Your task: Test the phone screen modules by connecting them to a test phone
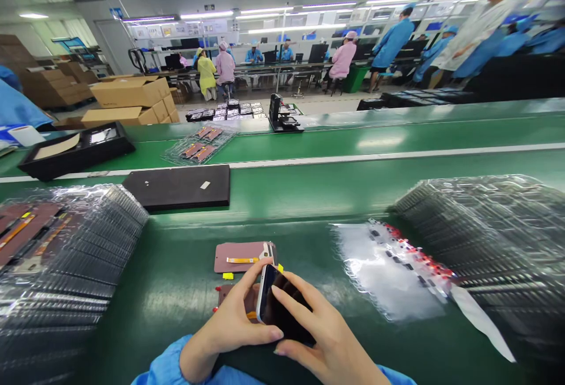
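Note:
Both my hands hold a dark phone [278, 308] tilted on edge above the green bench. My left hand [233, 326] wraps its left side, thumb along the lower edge and a finger up by the top corner. My right hand [322, 338] grips it from the right, fingers laid across the dark glass. Under the phone lies a brownish screen part [225, 296] with red tabs, mostly hidden. Just beyond rests another brown screen panel [241, 255] with a yellow flex strip. A small yellow tab [228, 276] lies between them.
A tall stack of clear plastic trays [57, 267] holding screen parts stands at the left, another tray stack [489, 238] at the right. Peeled clear films with red tabs [397, 261] lie right of my hands. A black flat tray [179, 186] sits on the conveyor. Workers stand in the background.

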A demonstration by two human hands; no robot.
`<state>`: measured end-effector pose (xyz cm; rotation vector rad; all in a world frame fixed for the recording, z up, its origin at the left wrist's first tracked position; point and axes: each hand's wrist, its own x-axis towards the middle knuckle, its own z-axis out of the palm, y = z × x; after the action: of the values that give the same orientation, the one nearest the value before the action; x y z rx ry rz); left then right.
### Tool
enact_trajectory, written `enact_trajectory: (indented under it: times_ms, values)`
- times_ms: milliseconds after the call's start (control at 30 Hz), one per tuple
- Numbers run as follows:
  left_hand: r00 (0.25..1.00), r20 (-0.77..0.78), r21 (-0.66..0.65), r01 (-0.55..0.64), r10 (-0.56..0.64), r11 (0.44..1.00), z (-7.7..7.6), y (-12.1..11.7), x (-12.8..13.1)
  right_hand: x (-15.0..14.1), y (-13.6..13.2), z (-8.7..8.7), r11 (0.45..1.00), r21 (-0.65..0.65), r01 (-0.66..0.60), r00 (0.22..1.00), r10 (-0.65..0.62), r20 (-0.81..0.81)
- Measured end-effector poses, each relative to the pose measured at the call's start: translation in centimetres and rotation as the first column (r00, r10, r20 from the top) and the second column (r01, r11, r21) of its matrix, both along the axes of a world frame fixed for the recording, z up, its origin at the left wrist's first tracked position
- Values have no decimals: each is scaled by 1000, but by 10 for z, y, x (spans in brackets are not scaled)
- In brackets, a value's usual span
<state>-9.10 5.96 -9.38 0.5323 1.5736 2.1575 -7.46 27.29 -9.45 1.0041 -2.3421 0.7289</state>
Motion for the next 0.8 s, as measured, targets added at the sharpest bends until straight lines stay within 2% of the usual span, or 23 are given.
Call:
enact_trajectory:
  times_ms: [267,500,800]
  values:
    - [999,-14,-58,-33,32,998,4,-2,2,1,-1,5,999,1,-38,999,38,14]
    - [999,-33,-69,-9,6,998,8,-4,4,4,-2,12,999,3,-53,998,53,46]
    - [999,-48,-113,-15,9,993,0,-11,6,3,-4,14,997,-1,-83,996,83,44]
